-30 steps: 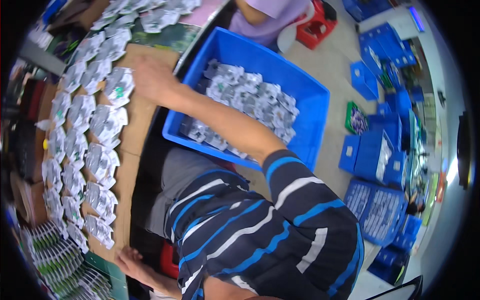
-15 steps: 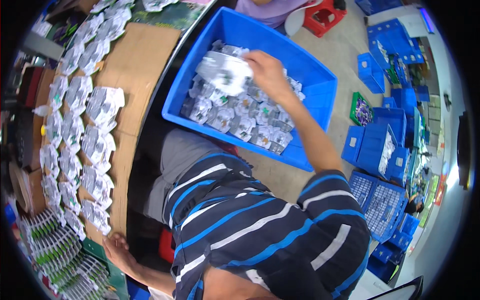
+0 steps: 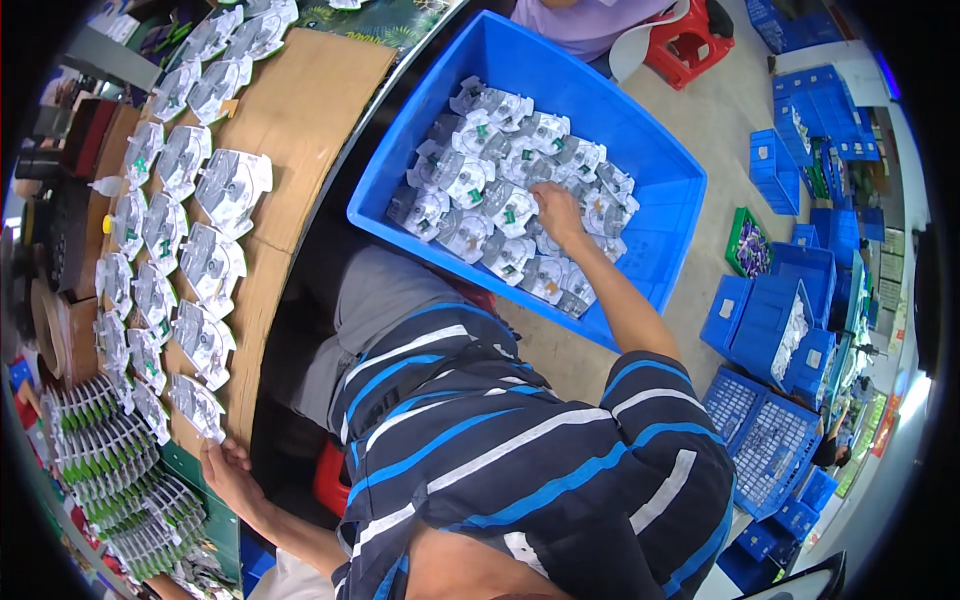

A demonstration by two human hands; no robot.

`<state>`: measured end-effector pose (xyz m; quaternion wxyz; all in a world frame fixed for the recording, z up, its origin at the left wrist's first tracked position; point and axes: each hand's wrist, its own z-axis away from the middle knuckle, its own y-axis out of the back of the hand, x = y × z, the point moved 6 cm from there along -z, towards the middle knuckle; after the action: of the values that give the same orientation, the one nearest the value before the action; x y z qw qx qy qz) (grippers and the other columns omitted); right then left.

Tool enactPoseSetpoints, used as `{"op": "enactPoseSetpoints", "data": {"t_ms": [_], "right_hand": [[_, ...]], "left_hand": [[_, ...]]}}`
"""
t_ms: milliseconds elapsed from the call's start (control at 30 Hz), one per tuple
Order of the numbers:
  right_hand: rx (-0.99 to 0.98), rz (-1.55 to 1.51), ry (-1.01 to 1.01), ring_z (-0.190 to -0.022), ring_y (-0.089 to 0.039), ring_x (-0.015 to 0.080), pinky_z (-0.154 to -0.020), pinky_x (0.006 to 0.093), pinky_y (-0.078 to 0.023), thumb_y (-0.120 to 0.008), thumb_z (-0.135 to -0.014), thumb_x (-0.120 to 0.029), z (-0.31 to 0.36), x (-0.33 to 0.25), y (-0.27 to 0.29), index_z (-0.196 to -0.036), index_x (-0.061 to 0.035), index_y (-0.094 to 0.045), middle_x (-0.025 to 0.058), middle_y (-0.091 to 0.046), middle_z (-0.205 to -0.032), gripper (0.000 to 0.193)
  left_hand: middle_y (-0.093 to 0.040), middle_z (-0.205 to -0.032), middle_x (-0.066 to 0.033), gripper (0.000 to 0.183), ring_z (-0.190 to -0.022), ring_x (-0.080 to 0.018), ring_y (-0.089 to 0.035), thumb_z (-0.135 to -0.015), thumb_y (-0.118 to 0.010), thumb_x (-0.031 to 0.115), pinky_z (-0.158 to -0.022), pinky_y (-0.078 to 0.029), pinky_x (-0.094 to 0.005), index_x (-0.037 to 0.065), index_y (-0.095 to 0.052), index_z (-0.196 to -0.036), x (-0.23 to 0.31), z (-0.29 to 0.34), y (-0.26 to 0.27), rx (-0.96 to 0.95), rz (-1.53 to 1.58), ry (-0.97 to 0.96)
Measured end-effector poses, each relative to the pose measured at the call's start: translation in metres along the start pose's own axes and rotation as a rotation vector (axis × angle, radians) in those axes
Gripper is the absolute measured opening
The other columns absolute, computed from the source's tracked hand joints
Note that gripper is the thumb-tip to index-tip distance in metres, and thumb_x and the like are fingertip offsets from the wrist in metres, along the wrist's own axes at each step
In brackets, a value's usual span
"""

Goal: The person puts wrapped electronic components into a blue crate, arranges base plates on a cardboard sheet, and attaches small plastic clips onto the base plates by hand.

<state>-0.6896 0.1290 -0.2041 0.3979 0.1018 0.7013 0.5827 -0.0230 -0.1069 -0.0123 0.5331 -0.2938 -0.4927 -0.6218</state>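
My right hand [image 3: 559, 214] reaches into a big blue bin [image 3: 660, 165], its fingers closed at the edge of a grey-and-white plastic part [image 3: 511, 208] with a small green piece on it. That part lies among several similar ones in the bin. On the left, my left hand [image 3: 230, 474] rests at the table edge with its fingers loosely apart, holding nothing that I can see. Right by its fingertips is the nearest plastic part [image 3: 196, 405] of the rows laid out on the brown cardboard [image 3: 290, 130].
Stacked white-and-green pieces [image 3: 110, 450] fill the near left of the table. A person in a lilac top [image 3: 555, 25] is beyond the bin, beside a red stool [image 3: 682, 50]. Blue crates [image 3: 765, 400] and a green tray [image 3: 748, 240] stand on the floor at right.
My right hand has lowered the plastic part from above the bin onto the parts inside. My left hand stays by the table edge. The whole view has shifted slightly.
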Motion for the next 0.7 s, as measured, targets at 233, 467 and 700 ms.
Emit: {"op": "enactPoseSetpoints", "data": {"t_ms": [233, 467, 700], "right_hand": [[0.034, 0.123, -0.006, -0.090, -0.066, 0.0453, -0.079, 0.0531, -0.056, -0.060, -0.079, 0.003, 0.004, -0.030, 0.019, -0.117, -0.0002, -0.059, 0.0236, -0.060, -0.112, 0.039], [-0.222, -1.036, 0.070, -0.082, -0.071, 0.0228, -0.073, 0.0341, -0.057, -0.066, -0.099, -0.030, 0.067, -0.215, 0.118, -0.124, -0.0015, -0.062, 0.0140, -0.071, -0.094, 0.038], [0.143, -0.652, -0.059, -0.086, -0.068, 0.0229, -0.075, 0.0339, -0.052, -0.060, -0.098, -0.013, 0.077, -0.167, 0.131, -0.119, -0.0006, -0.064, 0.0152, -0.069, -0.097, 0.024]], "left_hand": [[-0.057, -0.071, -0.0008, 0.023, -0.054, -0.0063, -0.052, -0.102, -0.054, 0.022, -0.042, -0.034, -0.0185, 0.005, -0.057, -0.117, 0.036, 0.052, -0.022, -0.093, 0.036, -0.080], [-0.062, -0.074, -0.0034, 0.024, -0.055, -0.0080, -0.056, -0.102, -0.056, 0.022, -0.045, -0.038, -0.0189, 0.003, -0.055, -0.117, 0.056, 0.082, -0.236, -0.673, -0.094, -0.005], [-0.068, -0.085, -0.0101, 0.025, -0.063, -0.0131, -0.064, -0.106, -0.050, 0.016, -0.050, -0.049, -0.0245, -0.002, -0.048, -0.122, 0.036, 0.160, -0.387, -1.172, -0.133, -0.011]]}}
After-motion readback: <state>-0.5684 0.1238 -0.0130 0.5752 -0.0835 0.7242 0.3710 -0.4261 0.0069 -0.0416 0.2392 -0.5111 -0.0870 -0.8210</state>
